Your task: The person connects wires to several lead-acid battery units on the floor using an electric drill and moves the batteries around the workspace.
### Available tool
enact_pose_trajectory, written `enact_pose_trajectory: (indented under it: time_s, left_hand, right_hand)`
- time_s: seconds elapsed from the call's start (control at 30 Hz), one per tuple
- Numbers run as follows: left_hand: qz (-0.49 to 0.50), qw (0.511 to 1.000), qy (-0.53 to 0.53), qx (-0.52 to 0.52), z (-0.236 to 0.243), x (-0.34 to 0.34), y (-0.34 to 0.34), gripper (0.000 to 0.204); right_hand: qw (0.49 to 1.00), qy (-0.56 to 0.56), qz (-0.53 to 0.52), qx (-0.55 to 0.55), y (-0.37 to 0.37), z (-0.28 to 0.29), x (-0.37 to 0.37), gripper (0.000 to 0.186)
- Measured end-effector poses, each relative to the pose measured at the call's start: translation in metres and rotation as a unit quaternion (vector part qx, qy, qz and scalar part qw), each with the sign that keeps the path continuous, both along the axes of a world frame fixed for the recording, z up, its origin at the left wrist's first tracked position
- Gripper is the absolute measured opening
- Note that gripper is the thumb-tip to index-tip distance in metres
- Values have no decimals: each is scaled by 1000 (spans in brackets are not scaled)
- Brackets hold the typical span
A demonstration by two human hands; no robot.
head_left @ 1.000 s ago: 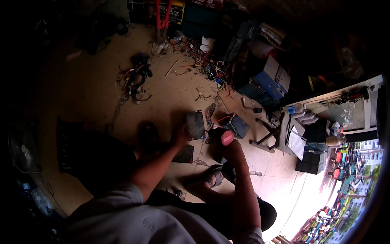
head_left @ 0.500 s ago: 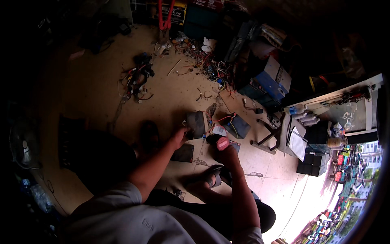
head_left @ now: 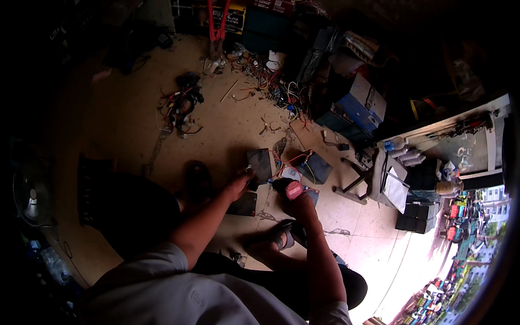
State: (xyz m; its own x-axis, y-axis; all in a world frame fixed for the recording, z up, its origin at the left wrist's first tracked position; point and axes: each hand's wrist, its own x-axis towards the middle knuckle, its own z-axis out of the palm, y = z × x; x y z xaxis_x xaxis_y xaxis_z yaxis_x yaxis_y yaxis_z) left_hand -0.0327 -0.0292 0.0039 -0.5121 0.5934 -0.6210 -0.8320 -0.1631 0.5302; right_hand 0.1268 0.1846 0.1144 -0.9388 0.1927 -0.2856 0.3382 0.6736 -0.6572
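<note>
My right hand (head_left: 303, 205) is closed round a red-and-black power tool (head_left: 293, 189); its dark front end points left, toward the gap between several dark, block-shaped batteries on the floor. At the near left edge of one battery (head_left: 260, 166) is my left hand (head_left: 237, 185), its fingers curled in. A small ring-shaped metal bit (head_left: 248, 168) shows by those fingertips; whether they pinch it is too dark to tell. Red and yellow-green wires run to a second battery (head_left: 319, 167) on the right. A third battery (head_left: 244, 205) lies below my left hand. Partly behind the tool sits a pale label (head_left: 291, 173).
Loose wires lie in a heap (head_left: 184, 103) at the far left, with more scrap wiring (head_left: 284, 95) farther back. Red-handled cutters (head_left: 217, 27) stand upright there. On the right are a blue box (head_left: 362, 103) and a chair (head_left: 376, 176) with papers. My sandalled foot (head_left: 279, 238) is close by.
The power tool in my right hand has shifted very slightly left. My left hand stays at the battery's edge, and the whole view has moved a little.
</note>
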Motion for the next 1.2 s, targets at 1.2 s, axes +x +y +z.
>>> enact_pose_trajectory:
  time_s: [1.2]
  left_hand:
    - [-107, 929, 311, -168, -31, 23, 23, 33]
  right_hand:
    - [991, -30, -21, 130, -16, -6, -33, 22]
